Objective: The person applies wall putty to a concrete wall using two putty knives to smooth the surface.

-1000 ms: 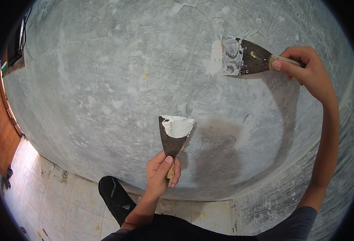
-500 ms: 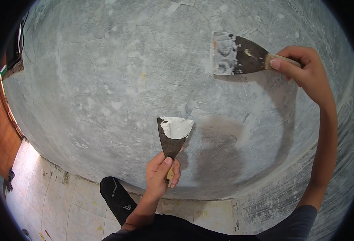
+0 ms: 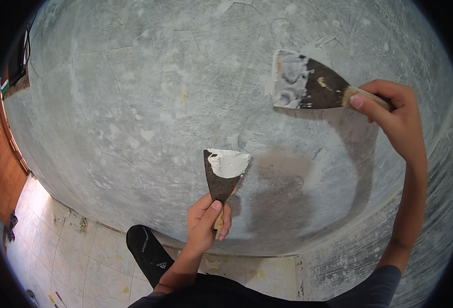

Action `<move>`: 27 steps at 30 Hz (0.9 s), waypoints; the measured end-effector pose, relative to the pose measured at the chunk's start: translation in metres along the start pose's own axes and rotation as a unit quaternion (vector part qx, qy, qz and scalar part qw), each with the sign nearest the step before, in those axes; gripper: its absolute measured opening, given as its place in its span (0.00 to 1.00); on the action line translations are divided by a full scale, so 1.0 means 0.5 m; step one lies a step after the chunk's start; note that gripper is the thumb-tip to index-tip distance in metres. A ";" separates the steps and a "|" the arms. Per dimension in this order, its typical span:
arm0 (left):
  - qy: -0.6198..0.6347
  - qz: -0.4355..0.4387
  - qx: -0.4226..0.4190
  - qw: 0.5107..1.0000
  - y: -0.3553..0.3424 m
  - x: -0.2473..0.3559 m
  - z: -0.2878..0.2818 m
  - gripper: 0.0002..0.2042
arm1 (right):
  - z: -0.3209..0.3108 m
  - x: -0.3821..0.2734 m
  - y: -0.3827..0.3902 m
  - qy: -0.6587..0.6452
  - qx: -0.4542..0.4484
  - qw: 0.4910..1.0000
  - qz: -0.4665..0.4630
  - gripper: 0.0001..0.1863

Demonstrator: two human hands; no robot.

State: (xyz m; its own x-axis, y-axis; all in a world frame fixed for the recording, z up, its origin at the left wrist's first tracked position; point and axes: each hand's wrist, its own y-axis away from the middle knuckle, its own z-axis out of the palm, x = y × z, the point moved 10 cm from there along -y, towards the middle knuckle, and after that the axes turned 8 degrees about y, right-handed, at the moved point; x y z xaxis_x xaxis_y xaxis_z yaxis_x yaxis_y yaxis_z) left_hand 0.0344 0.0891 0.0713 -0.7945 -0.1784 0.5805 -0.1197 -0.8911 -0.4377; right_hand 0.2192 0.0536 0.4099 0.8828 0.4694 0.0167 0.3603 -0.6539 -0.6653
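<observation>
My right hand [image 3: 391, 110] is closed round the wooden handle of a wide putty knife [image 3: 325, 84], held sideways at the upper right. White paste coats its blade end, which lies at the grey wall [image 3: 134, 102]. Lower down, my left hand [image 3: 208, 220] grips a second putty knife [image 3: 218, 186] upright by its light handle. A thick lump of white filler [image 3: 229, 162] sits on that blade. Around both tools the wall shows pale smears, scratches and patches.
Pale floor tiles [image 3: 100, 272] with stains run along the wall's foot. My dark-clad leg [image 3: 149, 251] reaches toward the wall at lower left. A brown wooden door [image 3: 5, 174] stands at the far left. Another streaked wall [image 3: 360, 272] adjoins on the right.
My right hand and its putty knife have moved a little down the wall. The left hand and its loaded knife have barely shifted.
</observation>
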 end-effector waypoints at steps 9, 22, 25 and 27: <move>-0.003 0.002 0.003 1.000 0.003 0.002 -0.014 0.21 | -0.009 0.069 0.012 0.005 0.006 0.999 0.042 0.14; -0.010 -0.008 0.008 1.000 0.008 -0.003 -0.012 0.21 | 0.041 0.055 0.011 0.033 -0.003 0.999 0.043 0.15; -0.008 -0.009 0.007 1.000 0.009 -0.004 -0.010 0.21 | 0.015 0.105 0.035 0.000 0.004 0.997 0.081 0.15; -0.007 -0.008 0.009 1.000 0.008 -0.005 -0.014 0.21 | 0.007 0.115 0.045 -0.018 0.006 0.996 0.088 0.15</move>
State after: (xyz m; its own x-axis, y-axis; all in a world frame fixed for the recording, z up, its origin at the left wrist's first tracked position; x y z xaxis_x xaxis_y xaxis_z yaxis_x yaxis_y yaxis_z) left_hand 0.0318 0.0890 0.0635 -0.7844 -0.1690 0.5968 -0.1216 -0.9016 -0.4151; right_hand 0.2769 0.0680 0.3934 0.9208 0.3688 -0.1271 0.1973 -0.7213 -0.6640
